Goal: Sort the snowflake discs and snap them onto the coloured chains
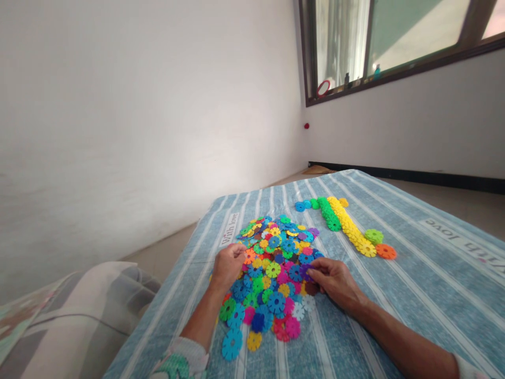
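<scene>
A heap of colourful plastic snowflake discs (273, 270) lies on the striped cloth, loose and overlapping. My left hand (228, 267) is at the heap's left side, its fingers pinched at the edge of an orange snowflake disc (249, 256). On the right side of the heap, my right hand (337, 281) grips a purple snowflake disc (305, 272) between thumb and fingers. A brown disc (311, 288) lies just below those fingertips. Beyond my right hand, a long yellow row of discs (349, 226) lies beside a shorter green row (328, 213).
Blue discs (302, 206) lie at the far end of the rows; a lime disc (373, 236) and another orange disc (386, 251) lie at the near end. The blue striped cloth (418, 295) covers the surface. A checked fabric (94, 310) is at left, near a white wall (158, 105).
</scene>
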### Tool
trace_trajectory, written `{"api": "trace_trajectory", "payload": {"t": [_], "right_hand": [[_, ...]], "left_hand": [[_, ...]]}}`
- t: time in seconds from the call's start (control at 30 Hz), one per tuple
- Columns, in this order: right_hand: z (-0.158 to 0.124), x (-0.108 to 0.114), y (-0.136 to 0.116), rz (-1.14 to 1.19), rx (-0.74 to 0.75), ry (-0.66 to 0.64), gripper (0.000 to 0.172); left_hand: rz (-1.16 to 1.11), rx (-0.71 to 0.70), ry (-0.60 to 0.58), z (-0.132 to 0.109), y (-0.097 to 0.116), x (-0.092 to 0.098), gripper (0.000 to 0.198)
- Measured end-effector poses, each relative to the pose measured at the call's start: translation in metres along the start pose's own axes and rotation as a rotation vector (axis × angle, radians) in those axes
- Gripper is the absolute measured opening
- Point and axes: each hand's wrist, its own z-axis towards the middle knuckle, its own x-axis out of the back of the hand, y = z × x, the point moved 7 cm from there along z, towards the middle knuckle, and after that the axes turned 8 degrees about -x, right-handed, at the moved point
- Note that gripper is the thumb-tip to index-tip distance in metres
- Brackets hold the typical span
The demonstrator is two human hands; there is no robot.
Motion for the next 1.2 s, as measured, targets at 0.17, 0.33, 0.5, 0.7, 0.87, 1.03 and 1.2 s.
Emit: {"api": "trace_trajectory", "payload": {"t": [0.17,0.33,0.5,0.7,0.87,1.03,1.2], "right_hand": [[0.002,0.000,0.002,-0.005,-0.001,0.000,0.023],[0.004,0.000,0.004,0.000,-0.001,-0.006,0.022],[0.006,-0.001,0.006,0.030,0.023,-0.018,0.019],[0.007,-0.001,0.007,0.047,0.021,-0.002,0.017],[0.007,0.002,0.004,0.101,-0.019,0.016,0.025],[0.007,0.008,0.001,0.117,-0.046,0.060,0.034],[0.006,0.010,0.005,0.159,-0.087,0.089,0.041]], "left_hand": [[-0.017,-0.025,-0.041,0.001,0.007,-0.015,0.022],[0.000,-0.053,-0.055,0.002,0.014,-0.020,0.019],[0.029,-0.072,-0.060,0.001,0.019,-0.022,0.018],[0.053,-0.081,-0.021,-0.003,0.020,-0.022,0.020],[0.068,-0.084,0.021,-0.005,0.017,-0.021,0.021],[0.042,-0.107,0.042,-0.007,0.015,-0.021,0.022],[0.024,-0.151,0.080,-0.011,0.014,-0.023,0.022]]}}
